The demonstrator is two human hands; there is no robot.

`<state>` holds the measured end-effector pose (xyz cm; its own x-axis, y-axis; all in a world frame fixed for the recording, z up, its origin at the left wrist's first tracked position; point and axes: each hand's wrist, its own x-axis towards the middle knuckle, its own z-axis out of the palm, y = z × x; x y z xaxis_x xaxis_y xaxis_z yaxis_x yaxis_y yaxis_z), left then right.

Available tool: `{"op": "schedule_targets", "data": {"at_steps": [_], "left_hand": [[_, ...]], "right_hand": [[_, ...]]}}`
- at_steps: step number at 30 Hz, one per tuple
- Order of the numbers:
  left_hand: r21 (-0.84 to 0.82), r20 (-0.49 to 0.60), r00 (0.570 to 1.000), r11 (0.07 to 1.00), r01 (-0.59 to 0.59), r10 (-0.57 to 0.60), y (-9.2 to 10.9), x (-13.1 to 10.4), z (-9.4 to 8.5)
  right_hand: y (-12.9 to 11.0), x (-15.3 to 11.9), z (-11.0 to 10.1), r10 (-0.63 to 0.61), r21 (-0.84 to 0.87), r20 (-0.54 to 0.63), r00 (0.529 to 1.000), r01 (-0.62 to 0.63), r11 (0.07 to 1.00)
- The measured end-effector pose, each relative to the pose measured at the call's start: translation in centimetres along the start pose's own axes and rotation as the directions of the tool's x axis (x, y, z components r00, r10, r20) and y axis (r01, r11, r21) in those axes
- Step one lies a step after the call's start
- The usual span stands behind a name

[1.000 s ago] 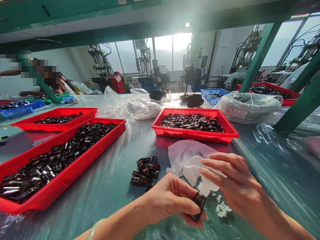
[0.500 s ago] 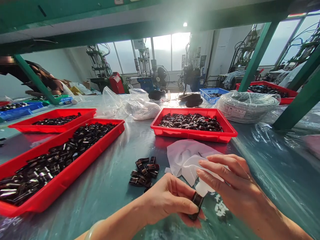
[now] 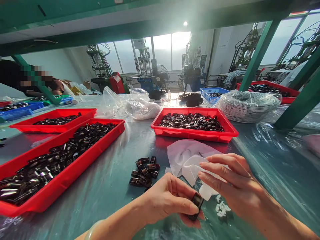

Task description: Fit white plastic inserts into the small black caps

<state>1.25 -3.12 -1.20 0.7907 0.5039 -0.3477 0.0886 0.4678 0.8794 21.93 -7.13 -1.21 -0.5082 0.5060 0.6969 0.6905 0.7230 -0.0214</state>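
Observation:
My left hand (image 3: 172, 200) pinches a small, glossy black plastic part (image 3: 196, 204) between thumb and fingers, low over the table. Close on its right, my right hand (image 3: 232, 180) has its fingers bent over a thin white cloth (image 3: 183, 155) and its thumb out of sight. A fold of that cloth comes out below the fingers and meets the upper edge of the black part. A thin dark tip shows above the right fingers; what it belongs to is hidden. Beyond my left wrist lies a loose pile of similar black parts (image 3: 144, 171).
Small white scraps (image 3: 222, 208) lie under my right hand. Red trays of black parts stand at the left (image 3: 82, 163), far left (image 3: 53, 128) and ahead (image 3: 193, 136). A wrapped coil (image 3: 247, 106) sits at back right, near a green post (image 3: 297, 103). Another person (image 3: 30, 80) bends at far left.
The cloth fold by the black part has shifted slightly right and down over the part's edge. Both hands stay almost in place. The person at far left has moved.

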Motion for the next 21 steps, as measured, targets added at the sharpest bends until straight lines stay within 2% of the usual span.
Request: {"op": "schedule_targets", "data": {"at_steps": [3, 8, 15, 18, 21], "left_hand": [[-0.011, 0.005, 1.0, 1.0, 0.015, -0.015, -0.02, 0.04, 0.07], [-0.029, 0.019, 0.999, 0.998, 0.047, -0.046, -0.08, 0.01, 0.22], [-0.031, 0.048, 0.997, 0.998, 0.056, -0.054, 0.14, -0.19, 0.24], [-0.031, 0.063, 0.997, 0.998, 0.049, -0.047, 0.14, -0.23, 0.21], [-0.039, 0.052, 0.998, 0.999, 0.033, -0.031, 0.01, -0.27, 0.12]], "right_hand": [[0.06, 0.19, 0.02, -0.002, 0.045, 0.005, 1.0, 0.002, 0.999], [0.24, 0.61, 0.57, 0.007, 0.143, -0.063, 0.998, 0.002, 0.99], [0.23, 0.72, 0.5, 0.036, 0.212, 0.028, 0.999, -0.041, 0.976], [0.31, 0.85, 0.48, 0.032, 0.225, 0.031, 0.999, -0.038, 0.974], [0.41, 0.88, 0.68, 0.081, 0.238, 0.031, 0.996, -0.086, 0.968]]}}
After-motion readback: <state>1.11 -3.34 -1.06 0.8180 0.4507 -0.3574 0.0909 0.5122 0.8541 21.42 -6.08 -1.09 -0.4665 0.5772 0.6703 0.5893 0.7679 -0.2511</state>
